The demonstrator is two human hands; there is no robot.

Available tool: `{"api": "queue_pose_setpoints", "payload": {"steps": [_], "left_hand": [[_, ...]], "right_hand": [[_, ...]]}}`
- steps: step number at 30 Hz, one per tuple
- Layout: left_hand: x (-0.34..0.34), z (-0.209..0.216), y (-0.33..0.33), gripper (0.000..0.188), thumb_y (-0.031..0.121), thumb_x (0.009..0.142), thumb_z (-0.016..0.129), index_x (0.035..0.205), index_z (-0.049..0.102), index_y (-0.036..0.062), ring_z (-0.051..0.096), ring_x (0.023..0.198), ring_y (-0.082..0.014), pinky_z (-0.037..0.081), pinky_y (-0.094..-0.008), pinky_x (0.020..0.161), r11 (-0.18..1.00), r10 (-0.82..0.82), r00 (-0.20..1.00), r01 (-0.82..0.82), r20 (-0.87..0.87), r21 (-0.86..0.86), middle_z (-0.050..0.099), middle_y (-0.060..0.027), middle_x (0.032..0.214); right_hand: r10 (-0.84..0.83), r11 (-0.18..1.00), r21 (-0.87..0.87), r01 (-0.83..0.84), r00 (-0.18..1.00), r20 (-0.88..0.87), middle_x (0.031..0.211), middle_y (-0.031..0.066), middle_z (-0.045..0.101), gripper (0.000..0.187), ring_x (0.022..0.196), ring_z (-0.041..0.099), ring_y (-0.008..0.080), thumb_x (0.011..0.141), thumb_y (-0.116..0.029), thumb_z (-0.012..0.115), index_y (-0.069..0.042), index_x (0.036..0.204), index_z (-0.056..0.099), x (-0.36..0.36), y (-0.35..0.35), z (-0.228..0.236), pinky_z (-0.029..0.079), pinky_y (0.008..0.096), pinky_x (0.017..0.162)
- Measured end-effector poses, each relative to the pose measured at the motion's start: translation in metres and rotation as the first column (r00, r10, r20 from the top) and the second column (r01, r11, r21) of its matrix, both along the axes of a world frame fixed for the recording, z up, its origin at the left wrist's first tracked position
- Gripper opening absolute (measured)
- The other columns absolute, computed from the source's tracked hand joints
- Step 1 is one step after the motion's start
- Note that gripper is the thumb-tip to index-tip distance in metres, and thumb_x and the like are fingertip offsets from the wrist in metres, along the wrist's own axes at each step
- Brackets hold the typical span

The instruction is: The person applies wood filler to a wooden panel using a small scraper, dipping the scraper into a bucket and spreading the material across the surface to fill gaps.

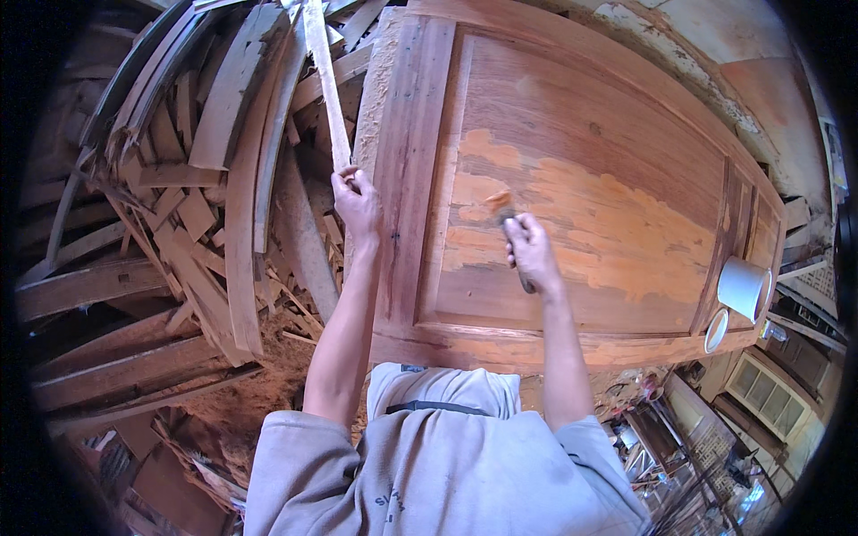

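Observation:
A large reddish-brown wooden panelled door (581, 98) lies in front of me. Orange paste (608, 232) covers much of its recessed panel in uneven streaks, with bare wood above and below. My right hand (534, 250) is closed round a short dark-handled spreading tool (506, 215) over the panel; orange coats its tip, and whether it is a brush or a putty knife I cannot tell. At the door's left edge, my left hand (357, 204) is closed, its fingers at the lower end of a long pale wooden strip (325, 85) that runs away from me.
Scrap boards and offcuts (206, 205) are heaped on the left, beside sawdust (246, 397). On the door's right end stands a white tub (740, 288), with a round pale lid (716, 330) near it. Clutter (684, 438) fills the lower right.

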State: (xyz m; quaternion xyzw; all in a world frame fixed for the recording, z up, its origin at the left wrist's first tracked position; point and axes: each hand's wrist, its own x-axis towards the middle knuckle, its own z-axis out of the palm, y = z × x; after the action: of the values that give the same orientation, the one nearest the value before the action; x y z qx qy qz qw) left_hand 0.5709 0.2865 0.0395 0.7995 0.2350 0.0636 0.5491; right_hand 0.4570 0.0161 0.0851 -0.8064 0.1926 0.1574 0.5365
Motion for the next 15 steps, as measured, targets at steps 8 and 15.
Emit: {"api": "queue_pose_setpoints", "payload": {"steps": [8, 15], "left_hand": [[0.070, -0.022, -0.054, 0.052, 0.024, 0.093, 0.062, 0.132, 0.043, -0.0054, 0.053, 0.119, -0.0400, 0.043, -0.0471, 0.101, 0.918, -0.091, 0.993, 0.054, 0.077, 0.393, 0.052, -0.0291, 0.128], [0.084, -0.027, -0.074, 0.062, 0.045, 0.098, 0.052, 0.135, 0.045, -0.0039, 0.058, 0.117, -0.0399, 0.045, -0.0491, 0.098, 0.747, -0.126, 0.981, 0.192, -0.148, 0.637, 0.059, -0.0264, 0.125]], "right_hand": [[-0.535, 0.540, 0.655, 0.529, 0.816, -0.219, 0.096, 0.0079, 0.061, 0.030, 0.067, 0.058, 0.0121, 0.104, -0.024, 0.050, -0.015, 0.132, 0.047, 0.000, -0.056, 0.037, 0.052, 0.0280, 0.056], [-0.709, 0.420, 0.600, 0.681, 0.659, -0.250, 0.087, 0.0027, 0.058, 0.034, 0.067, 0.056, 0.0122, 0.106, -0.033, 0.048, -0.009, 0.129, 0.053, 0.012, -0.044, 0.007, 0.049, 0.0279, 0.057]]}}
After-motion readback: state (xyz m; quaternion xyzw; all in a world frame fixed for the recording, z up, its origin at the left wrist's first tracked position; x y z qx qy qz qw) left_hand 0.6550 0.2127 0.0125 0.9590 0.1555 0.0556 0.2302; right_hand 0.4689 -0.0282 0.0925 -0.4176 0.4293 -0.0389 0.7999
